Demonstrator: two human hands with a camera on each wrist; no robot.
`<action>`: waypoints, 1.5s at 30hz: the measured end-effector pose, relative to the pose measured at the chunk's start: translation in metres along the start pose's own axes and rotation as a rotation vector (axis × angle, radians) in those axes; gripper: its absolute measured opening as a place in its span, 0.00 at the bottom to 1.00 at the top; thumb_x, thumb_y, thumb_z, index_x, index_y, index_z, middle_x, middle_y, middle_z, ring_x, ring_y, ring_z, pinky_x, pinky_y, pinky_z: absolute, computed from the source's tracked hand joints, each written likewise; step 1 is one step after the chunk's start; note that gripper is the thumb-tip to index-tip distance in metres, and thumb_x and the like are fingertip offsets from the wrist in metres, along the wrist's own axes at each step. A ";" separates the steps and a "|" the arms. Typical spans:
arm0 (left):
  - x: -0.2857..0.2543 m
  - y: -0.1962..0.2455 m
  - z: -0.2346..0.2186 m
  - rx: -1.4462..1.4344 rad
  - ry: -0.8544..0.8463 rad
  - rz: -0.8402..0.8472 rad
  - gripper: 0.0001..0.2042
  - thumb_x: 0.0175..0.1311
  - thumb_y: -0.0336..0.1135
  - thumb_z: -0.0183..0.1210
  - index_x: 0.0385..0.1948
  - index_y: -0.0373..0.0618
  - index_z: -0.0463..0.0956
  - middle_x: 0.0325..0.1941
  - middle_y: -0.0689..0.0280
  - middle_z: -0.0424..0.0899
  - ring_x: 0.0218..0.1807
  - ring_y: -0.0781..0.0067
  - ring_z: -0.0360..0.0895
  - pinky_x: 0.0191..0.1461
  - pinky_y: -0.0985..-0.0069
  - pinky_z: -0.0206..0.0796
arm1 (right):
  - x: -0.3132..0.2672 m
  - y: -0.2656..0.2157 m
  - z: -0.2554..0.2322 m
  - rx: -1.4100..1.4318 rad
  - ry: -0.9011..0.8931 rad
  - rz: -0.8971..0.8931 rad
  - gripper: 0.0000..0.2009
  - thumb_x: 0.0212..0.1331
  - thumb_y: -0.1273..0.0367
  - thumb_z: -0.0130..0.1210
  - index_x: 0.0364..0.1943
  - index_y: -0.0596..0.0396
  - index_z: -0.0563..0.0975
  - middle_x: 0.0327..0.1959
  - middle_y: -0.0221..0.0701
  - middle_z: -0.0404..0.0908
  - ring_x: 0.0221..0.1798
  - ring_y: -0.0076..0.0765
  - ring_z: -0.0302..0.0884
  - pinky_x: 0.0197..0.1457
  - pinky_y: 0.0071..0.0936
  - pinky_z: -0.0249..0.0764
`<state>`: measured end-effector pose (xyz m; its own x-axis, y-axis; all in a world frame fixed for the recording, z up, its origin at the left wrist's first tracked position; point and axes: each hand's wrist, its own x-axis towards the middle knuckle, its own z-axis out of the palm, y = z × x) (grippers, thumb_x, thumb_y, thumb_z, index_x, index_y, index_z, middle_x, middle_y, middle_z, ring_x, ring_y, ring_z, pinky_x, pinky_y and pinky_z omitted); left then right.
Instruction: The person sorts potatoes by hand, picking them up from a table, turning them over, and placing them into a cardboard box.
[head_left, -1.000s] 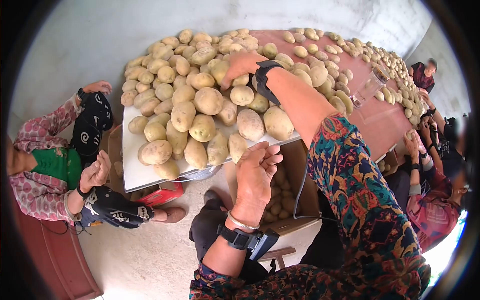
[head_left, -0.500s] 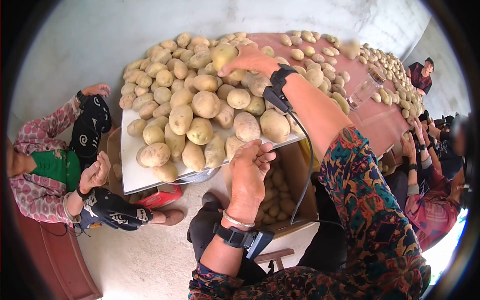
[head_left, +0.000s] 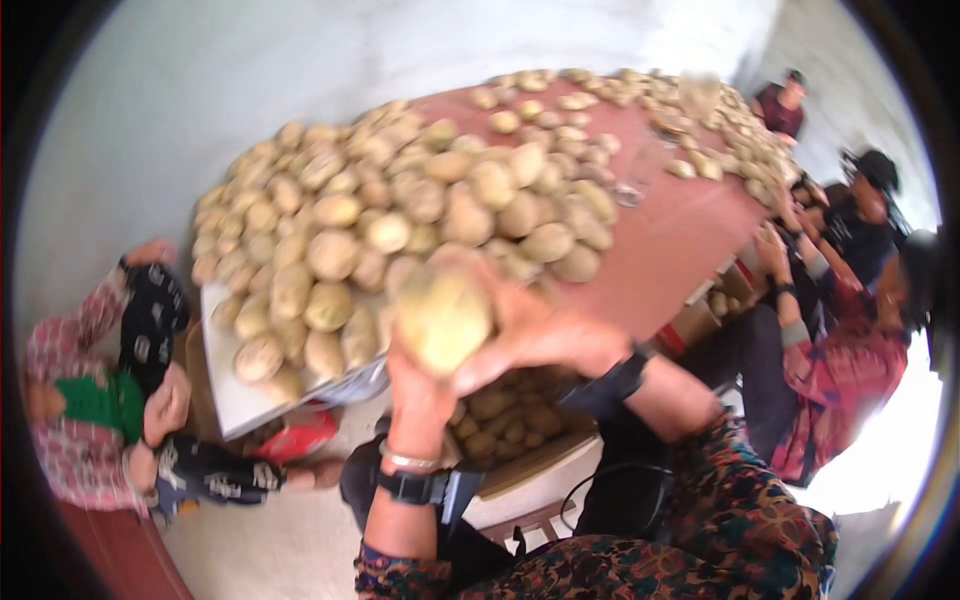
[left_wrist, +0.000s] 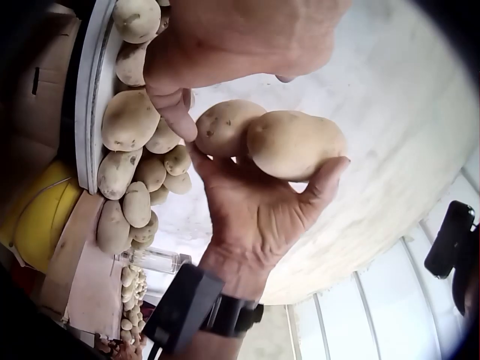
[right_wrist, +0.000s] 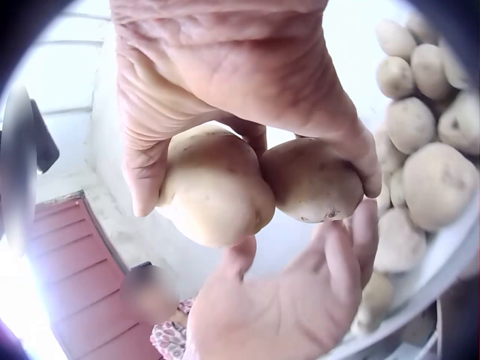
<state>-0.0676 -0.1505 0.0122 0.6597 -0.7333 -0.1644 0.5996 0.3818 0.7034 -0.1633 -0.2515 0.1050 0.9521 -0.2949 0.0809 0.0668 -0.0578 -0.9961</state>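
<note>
Two potatoes sit side by side in my right hand (head_left: 525, 325), thumb around one end and fingers around the other. The larger pale potato (right_wrist: 217, 187) is at the thumb side, the smaller potato (right_wrist: 315, 180) at the fingers. My left hand (right_wrist: 289, 300) is just below them, palm up, fingers loosely bent, with its thumb tip at the larger potato. In the left wrist view, a left finger reaches the smaller potato (left_wrist: 225, 124). From the head, one potato (head_left: 445, 315) shows, blurred, between both hands over the table's front edge.
A large potato pile (head_left: 330, 210) covers the white board (head_left: 230, 395) and part of the red tabletop (head_left: 650, 285). Below the edge stands a cardboard box (head_left: 545, 460) of potatoes. One person (head_left: 100, 410) sits at left; others (head_left: 840, 390) work at right.
My right hand has picked up potatoes at the back of the pile and drawn them toward me, meeting my left hand. The head view has swung right.
</note>
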 end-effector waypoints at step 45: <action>-0.012 -0.040 0.018 0.263 -0.111 -0.335 0.28 0.56 0.57 0.60 0.51 0.45 0.70 0.46 0.62 0.78 0.43 0.66 0.79 0.33 0.67 0.73 | -0.073 0.089 -0.052 0.833 0.187 0.060 0.33 0.56 0.56 0.60 0.63 0.57 0.62 0.57 0.34 0.69 0.59 0.32 0.68 0.63 0.32 0.66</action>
<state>-0.1077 -0.1678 -0.0015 0.3869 -0.8538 -0.3482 0.6273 -0.0331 0.7781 -0.2422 -0.2849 0.0124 0.9009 -0.4321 -0.0408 0.2855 0.6607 -0.6942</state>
